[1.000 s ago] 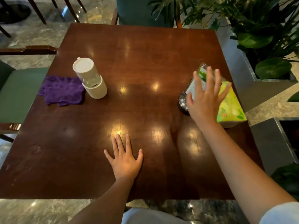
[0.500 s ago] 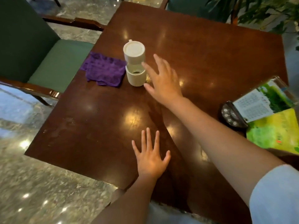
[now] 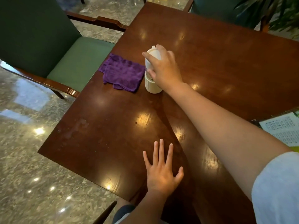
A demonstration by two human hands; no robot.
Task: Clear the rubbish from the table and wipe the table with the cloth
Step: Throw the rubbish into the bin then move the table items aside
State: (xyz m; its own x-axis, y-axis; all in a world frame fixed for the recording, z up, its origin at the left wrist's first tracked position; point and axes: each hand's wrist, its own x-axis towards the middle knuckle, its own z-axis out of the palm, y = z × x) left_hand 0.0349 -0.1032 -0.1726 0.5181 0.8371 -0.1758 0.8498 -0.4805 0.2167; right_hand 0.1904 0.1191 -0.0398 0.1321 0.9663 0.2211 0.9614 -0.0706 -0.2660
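Observation:
A white lidded cup (image 3: 152,84) stands upright on the dark wooden table (image 3: 218,62), near its left edge. My right hand (image 3: 163,67) is wrapped around the cup's upper part, fingers over the lid and side. A crumpled purple cloth (image 3: 123,72) lies just left of the cup, touching the table's left edge. My left hand (image 3: 161,170) rests flat on the table near the front edge, fingers spread, holding nothing. Faint smears show on the wood at the front left (image 3: 77,126).
A green upholstered chair (image 3: 77,62) with wooden arms stands against the table's left side. A printed card (image 3: 284,130) lies at the right edge. Another chair and plant leaves (image 3: 281,15) stand behind the table. Polished stone floor (image 3: 24,159) is on the left.
My right hand left the tissue pack on the right, crossed the table to the left and closed on the white cup. The view turned left. The left hand stayed flat.

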